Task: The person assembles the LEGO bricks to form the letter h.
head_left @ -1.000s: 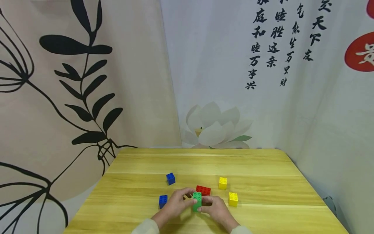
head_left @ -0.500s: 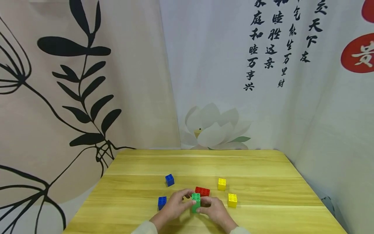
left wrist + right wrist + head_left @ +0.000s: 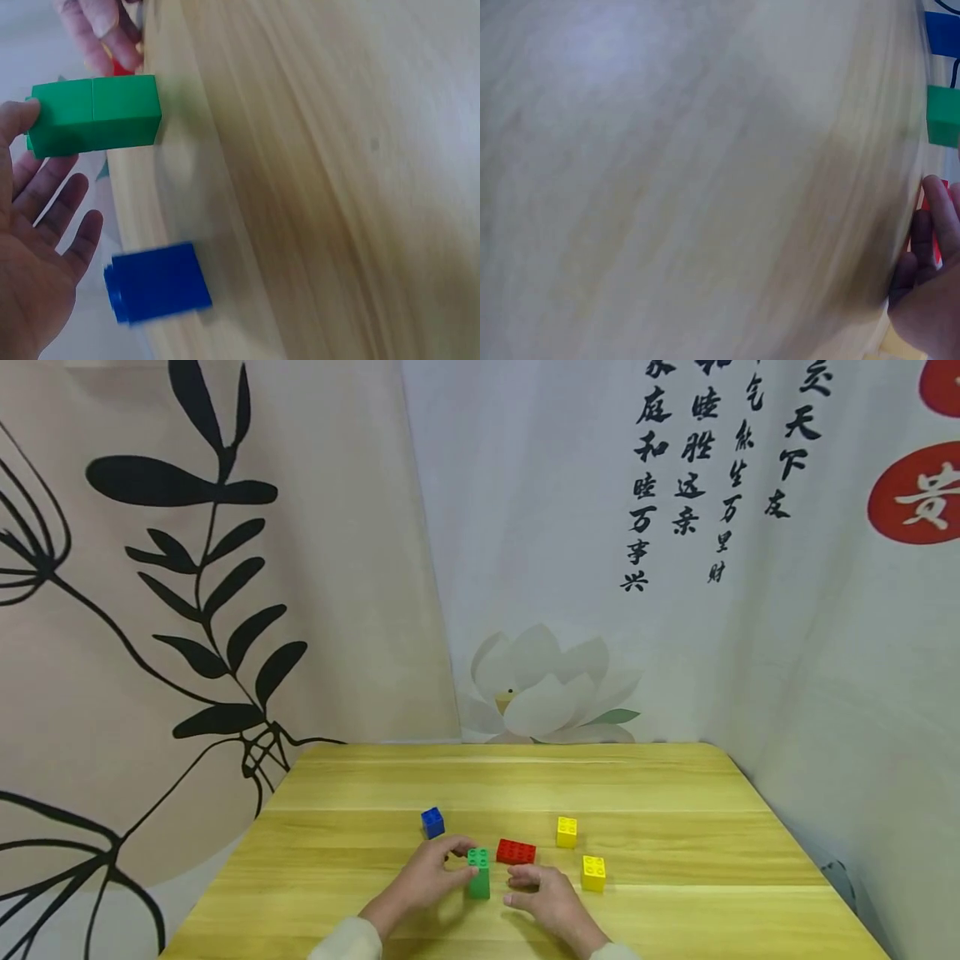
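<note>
In the head view my left hand [image 3: 431,877] pinches a stack of two green toy bricks [image 3: 478,881] between thumb and fingers. The left wrist view shows the seam between the two green bricks [image 3: 97,116], the thumb at the studded end. Apart from the stack, to its right, my right hand [image 3: 547,902] has relaxed fingers with nothing between them. A red brick [image 3: 516,852] lies just beyond the right hand. Close to the left hand is a blue brick [image 3: 159,285], hidden behind that hand in the head view.
Another blue brick [image 3: 432,822] lies farther back on the left. Two yellow bricks stand on the right, a far one [image 3: 567,832] and a nearer one [image 3: 593,873]. All are on a wooden table [image 3: 675,793], with a printed curtain behind it.
My left hand has moved left with the green stack, away from the red brick, and now covers the nearer blue brick. My right hand has come off the stack.
</note>
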The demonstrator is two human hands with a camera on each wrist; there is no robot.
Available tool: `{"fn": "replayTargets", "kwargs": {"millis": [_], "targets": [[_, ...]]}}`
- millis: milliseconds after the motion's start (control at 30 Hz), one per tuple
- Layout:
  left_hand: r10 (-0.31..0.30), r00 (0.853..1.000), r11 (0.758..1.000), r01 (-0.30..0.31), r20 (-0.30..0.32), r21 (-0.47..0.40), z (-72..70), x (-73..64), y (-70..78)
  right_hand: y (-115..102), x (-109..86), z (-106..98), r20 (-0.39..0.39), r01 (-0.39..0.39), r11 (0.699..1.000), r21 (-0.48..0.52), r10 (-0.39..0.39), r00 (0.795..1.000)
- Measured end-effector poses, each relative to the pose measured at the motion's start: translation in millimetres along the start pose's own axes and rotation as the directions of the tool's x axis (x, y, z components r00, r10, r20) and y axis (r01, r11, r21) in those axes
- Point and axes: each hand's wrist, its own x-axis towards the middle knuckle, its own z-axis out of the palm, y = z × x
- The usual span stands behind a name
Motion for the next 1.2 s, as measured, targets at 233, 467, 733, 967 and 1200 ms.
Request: {"fn": "replayTargets", "kwargs": {"millis": [233,467,733,967,1200], "targets": [[0.019,1.0,0.999,-0.019,0.008,0.044,-14.8,-3.2,-10.9,1.2,-0.2,1.0,0.0,0.0,1.0,-0.014,0.0,1.0],[0.016,0.999,0.997,-0.019,0.039,0.071,-24.1,-3.8,-14.3,1.3,-1.5,0.4,-0.002,-0.015,1.0,-0.006,0.015,1.0],[0.017,1.0,0.998,-0.019,0.024,0.064,-28.8,-1.7,-7.0,-3.1,-2.1,-1.7,-0.011,0.004,1.0,0.004,-0.004,1.0],[0.061,0.998,0.995,-0.059,-0.017,0.085,-31.6,3.5,6.3,-13.2,-0.8,-7.1,-0.031,0.002,1.0,0.009,-0.001,1.0],[0.086,0.996,0.991,-0.082,-0.037,0.104,-29.7,11.6,17.9,-26.0,-0.1,-19.4,-0.068,-0.029,0.999,-0.014,0.028,0.997]]}}
